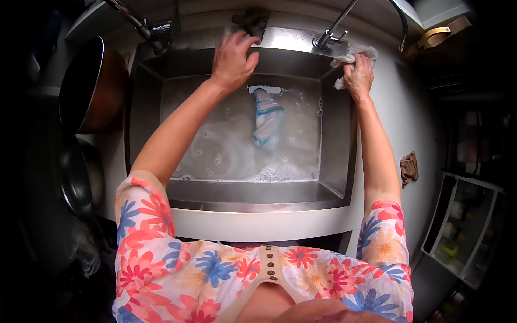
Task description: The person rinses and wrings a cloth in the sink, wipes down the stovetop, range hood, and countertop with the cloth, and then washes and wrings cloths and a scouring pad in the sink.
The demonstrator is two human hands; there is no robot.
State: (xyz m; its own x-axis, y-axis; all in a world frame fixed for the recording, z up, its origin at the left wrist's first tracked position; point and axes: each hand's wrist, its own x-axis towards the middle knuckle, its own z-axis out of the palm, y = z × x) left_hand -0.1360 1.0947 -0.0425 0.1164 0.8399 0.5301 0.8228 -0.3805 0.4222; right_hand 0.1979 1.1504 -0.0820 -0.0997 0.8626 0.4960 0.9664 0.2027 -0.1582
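Soapy water fills the bottom of a steel sink, and a white cloth with blue stripes floats in it. My left hand is over the sink's back edge with its fingers apart and nothing in them, just in front of a dark crumpled cloth. At the sink's back right corner, my right hand has its fingers closed on a white rag, which lies bunched over the edge and counter.
Two faucets stand behind the sink, one at the left and one at the right. A large pot and a pan are at the left. A brown cloth lies on the right counter, near a white-framed rack.
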